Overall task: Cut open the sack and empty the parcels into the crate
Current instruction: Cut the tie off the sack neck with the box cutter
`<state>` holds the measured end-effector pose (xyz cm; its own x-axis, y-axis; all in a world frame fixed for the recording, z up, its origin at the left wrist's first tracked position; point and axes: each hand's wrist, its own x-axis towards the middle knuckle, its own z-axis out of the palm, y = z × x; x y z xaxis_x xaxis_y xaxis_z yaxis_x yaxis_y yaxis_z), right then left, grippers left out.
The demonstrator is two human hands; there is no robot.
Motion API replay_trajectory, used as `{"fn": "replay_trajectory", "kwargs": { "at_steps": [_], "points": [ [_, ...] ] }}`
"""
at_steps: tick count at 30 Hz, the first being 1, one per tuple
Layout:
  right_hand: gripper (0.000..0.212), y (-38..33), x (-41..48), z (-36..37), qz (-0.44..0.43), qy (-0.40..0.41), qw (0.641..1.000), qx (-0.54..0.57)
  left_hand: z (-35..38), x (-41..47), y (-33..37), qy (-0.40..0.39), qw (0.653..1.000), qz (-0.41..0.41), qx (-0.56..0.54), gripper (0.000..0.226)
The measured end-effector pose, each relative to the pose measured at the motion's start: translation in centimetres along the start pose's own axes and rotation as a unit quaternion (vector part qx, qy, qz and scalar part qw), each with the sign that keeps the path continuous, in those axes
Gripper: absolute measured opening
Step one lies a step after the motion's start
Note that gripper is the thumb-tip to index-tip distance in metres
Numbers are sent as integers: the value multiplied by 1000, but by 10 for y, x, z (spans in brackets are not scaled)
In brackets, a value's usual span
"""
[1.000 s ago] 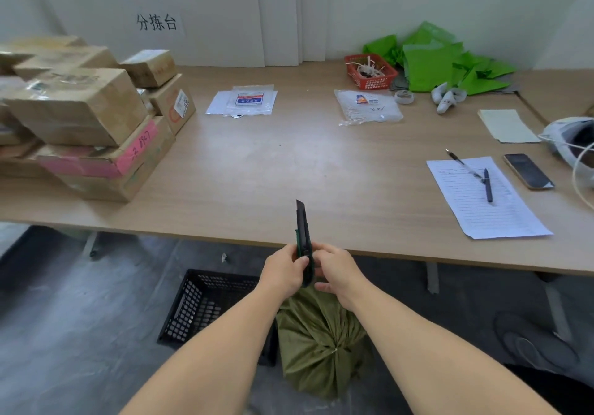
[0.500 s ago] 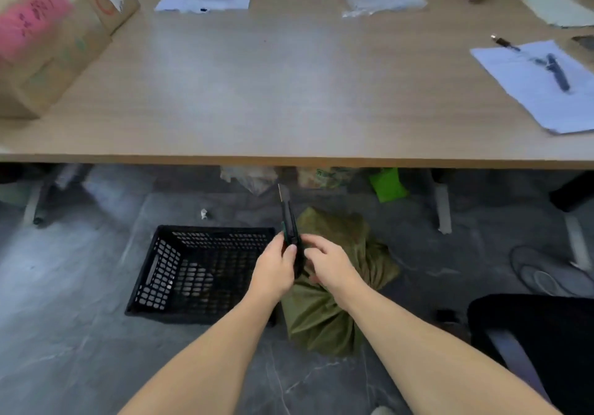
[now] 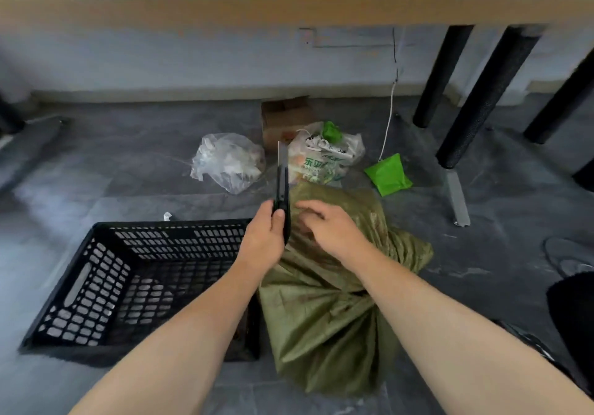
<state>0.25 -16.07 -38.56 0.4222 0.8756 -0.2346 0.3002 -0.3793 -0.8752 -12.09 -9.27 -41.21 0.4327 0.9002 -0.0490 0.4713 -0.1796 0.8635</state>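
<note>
An olive-green woven sack (image 3: 324, 311) lies on the grey floor, tied shut, its knot near the bottom of the view. Just left of it stands a black perforated plastic crate (image 3: 106, 289), nothing visible inside. My left hand (image 3: 262, 241) grips a black utility knife (image 3: 282, 189), blade pointing up and away, over the sack's left edge. My right hand (image 3: 331, 229) hovers over the sack's upper part with fingers spread, off the knife; whether it touches the fabric I cannot tell. The parcels are hidden inside the sack.
Under the table edge (image 3: 289, 11) lie a clear plastic bag (image 3: 228, 162), a printed bag (image 3: 324, 160), a cardboard box (image 3: 283, 115) and a green bag (image 3: 389, 173). Black table legs (image 3: 482, 93) stand at right. A white cord (image 3: 387, 125) hangs down.
My view has tilted down from the tabletop to the floor under it. My right hand has come off the knife and moved over the sack; my left hand keeps the knife.
</note>
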Motion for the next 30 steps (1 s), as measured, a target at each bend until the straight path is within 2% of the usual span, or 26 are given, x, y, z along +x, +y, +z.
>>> {"fn": "replay_trajectory", "kwargs": {
  "at_steps": [2,5,7,9,11,14,16,18,19,22,24,26,28,30],
  "points": [
    [21,4,11,-17,1,9,1000,-5,6,9,-9,4,999,-17,-36,30],
    [20,10,2,-44,10,-63,997,-36,18,18,-20,4,988,-59,-145,9],
    [22,16,-12,-59,40,-107,993,-43,25,12,-20,-20,980,-78,-180,10],
    [23,23,-25,-72,90,-119,981,-120,31,1,-23,-60,990,-65,-113,15],
    [26,28,-35,-85,159,-123,951,-236,34,-7,-24,-99,993,-40,-42,20],
    [38,32,-52,-92,268,-153,896,-318,43,-10,-29,-118,993,-11,-4,21],
    [47,38,-63,-88,292,-169,868,-364,48,-14,-31,-119,993,4,-2,23],
    [57,49,-65,-82,268,-168,855,-410,55,-19,-34,-121,992,17,-14,26],
    [62,57,-62,-77,245,-157,862,-415,57,-21,-35,-123,992,22,-18,26],
    [86,71,-51,-56,134,-130,924,-333,58,-28,-38,-126,991,29,-33,19],
    [77,71,-45,-40,84,-117,950,-276,52,-32,-39,-116,992,38,-36,14],
    [64,72,-36,-27,32,-57,959,-274,44,-35,-40,-105,993,42,-39,11],
    [52,76,-26,-15,-9,-9,963,-270,34,-38,-41,-88,994,50,-31,20],
    [38,75,-19,-8,-43,35,972,-227,25,-38,-44,-83,994,62,-35,16]
  ]
}}
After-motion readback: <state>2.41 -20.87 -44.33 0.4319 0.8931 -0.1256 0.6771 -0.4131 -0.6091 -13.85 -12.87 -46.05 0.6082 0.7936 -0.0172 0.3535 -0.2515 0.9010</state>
